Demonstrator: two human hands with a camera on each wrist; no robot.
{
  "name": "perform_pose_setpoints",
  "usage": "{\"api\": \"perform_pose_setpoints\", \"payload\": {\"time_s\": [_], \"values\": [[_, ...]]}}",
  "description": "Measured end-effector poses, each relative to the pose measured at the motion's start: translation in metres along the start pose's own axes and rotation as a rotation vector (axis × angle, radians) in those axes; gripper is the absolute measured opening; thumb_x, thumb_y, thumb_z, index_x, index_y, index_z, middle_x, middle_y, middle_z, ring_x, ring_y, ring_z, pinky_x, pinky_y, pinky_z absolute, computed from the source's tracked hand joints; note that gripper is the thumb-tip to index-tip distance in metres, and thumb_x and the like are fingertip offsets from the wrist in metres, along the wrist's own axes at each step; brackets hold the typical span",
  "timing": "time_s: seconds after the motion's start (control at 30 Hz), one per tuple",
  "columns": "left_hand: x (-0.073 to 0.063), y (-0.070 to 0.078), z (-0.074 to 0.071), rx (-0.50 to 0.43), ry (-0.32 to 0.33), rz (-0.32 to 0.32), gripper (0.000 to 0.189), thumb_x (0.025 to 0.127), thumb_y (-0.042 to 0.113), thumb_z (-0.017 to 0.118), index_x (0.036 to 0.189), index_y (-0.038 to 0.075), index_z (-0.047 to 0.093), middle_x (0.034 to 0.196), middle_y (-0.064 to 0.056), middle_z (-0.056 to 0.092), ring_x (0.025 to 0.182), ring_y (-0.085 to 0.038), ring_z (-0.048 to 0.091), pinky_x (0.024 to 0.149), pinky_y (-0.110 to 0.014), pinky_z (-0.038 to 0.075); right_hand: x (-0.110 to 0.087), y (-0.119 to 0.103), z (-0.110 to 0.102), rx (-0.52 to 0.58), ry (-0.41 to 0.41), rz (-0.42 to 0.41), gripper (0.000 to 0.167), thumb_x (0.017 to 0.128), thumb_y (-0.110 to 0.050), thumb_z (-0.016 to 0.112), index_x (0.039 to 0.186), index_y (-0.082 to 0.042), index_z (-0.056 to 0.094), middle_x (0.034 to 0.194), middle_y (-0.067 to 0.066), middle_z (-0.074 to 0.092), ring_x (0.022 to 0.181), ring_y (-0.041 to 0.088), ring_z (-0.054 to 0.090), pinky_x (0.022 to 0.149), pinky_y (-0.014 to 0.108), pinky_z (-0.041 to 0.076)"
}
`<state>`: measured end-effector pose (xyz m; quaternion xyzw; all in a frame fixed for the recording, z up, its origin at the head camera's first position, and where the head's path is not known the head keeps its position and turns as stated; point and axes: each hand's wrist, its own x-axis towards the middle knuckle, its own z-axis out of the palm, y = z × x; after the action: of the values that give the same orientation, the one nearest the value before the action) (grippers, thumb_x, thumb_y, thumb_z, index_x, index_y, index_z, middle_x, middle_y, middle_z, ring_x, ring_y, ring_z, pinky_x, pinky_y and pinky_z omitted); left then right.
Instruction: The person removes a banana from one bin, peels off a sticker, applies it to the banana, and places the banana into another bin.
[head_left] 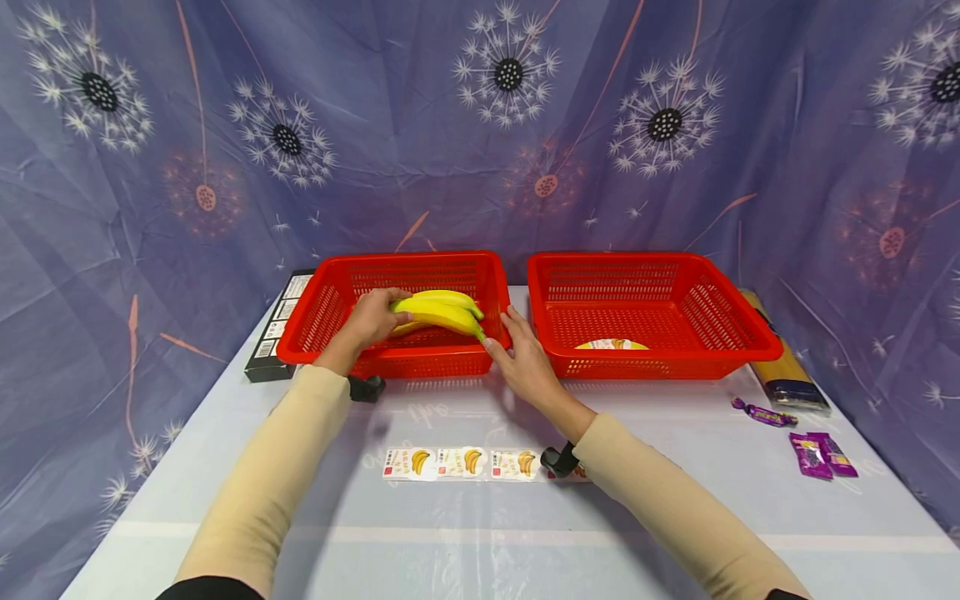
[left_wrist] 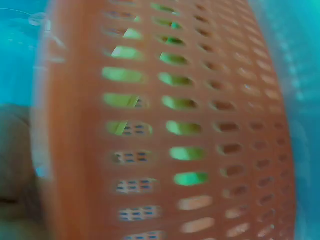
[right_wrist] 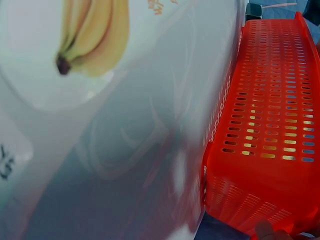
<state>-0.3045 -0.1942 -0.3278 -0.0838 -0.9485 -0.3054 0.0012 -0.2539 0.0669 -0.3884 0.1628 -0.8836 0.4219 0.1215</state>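
Bananas [head_left: 442,313] sit in or just above the left basket [head_left: 427,363]; left hand [head_left: 370,318] clamped on one end, right hand [head_left: 527,363] fingers apart beside the stem, contact unclear. Handling looks midway: bananas not yet released, banana stickers [head_left: 462,462] lying nearby.

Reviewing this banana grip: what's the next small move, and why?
Probably close the right hand around the stem to steady the bananas. The left hand grips their other end; the stem sits by the right thumb, near the rim of the left red basket. Whether that thumb touches it is unclear; the right hand looks open.
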Motion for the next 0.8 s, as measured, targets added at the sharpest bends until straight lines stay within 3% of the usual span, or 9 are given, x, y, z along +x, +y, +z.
{"api": "perform_pose_setpoints", "payload": {"time_s": [0.17,0.3,0.43,0.57,0.67,0.8], "values": [[-0.015,0.008,-0.012,-0.138,0.117,-0.015,0.047,0.09,0.019,0.063,0.135,0.008,0.051,0.134,-0.016,0.054,0.115,-0.031,0.053,0.097,-0.044,0.045,0.0,-0.001,0.0,0.002,0.003,0.005,0.063,0.094,-0.036,0.054,0.143,-0.002,0.037,0.155,0.008,0.027,0.141,0.028,0.032,0.111,0.045,0.032],[-0.035,0.01,-0.019,-0.32,0.217,-0.033,0.049,0.09,0.021,0.063,0.136,0.011,0.05,0.133,-0.014,0.054,0.114,-0.028,0.053,0.099,-0.041,0.045,0.0,-0.001,-0.001,0.006,0.0,0.001,0.063,0.094,-0.036,0.054,0.143,-0.001,0.036,0.156,0.009,0.026,0.141,0.029,0.032,0.111,0.045,0.032],[-0.061,0.009,-0.02,-0.487,0.277,-0.052,0.05,0.09,0.027,0.063,0.136,0.016,0.05,0.132,-0.009,0.053,0.114,-0.019,0.05,0.097,-0.024,0.045,0.0,0.0,-0.001,0.004,-0.003,0.0,0.063,0.094,-0.036,0.054,0.143,-0.001,0.036,0.156,0.009,0.026,0.141,0.029,0.031,0.111,0.046,0.032],[-0.088,0.004,-0.016,-0.606,0.262,-0.039,0.052,0.09,0.029,0.063,0.138,0.017,0.048,0.133,-0.006,0.051,0.11,-0.01,0.05,0.087,-0.009,0.044,0.0,0.0,-0.002,0.001,0.0,-0.007,0.063,0.094,-0.036,0.053,0.143,-0.001,0.037,0.155,0.01,0.027,0.14,0.03,0.032,0.11,0.046,0.033],[-0.104,-0.002,-0.009,-0.688,0.202,-0.019,0.052,0.09,0.026,0.062,0.139,0.013,0.047,0.133,-0.005,0.05,0.109,-0.008,0.051,0.086,-0.008,0.045,0.0,0.0,-0.002,0.001,0.008,-0.018,0.063,0.094,-0.036,0.054,0.142,0.0,0.037,0.155,0.012,0.028,0.14,0.031,0.033,0.11,0.048,0.032],[-0.124,-0.011,0.006,-0.71,0.116,-0.007,0.051,0.09,0.021,0.063,0.138,0.009,0.047,0.131,-0.007,0.05,0.106,-0.006,0.053,0.086,-0.011,0.047,0.0,0.0,0.0,-0.002,0.002,-0.022,0.063,0.094,-0.036,0.055,0.142,0.0,0.037,0.155,0.012,0.028,0.14,0.03,0.033,0.111,0.047,0.032]]}}
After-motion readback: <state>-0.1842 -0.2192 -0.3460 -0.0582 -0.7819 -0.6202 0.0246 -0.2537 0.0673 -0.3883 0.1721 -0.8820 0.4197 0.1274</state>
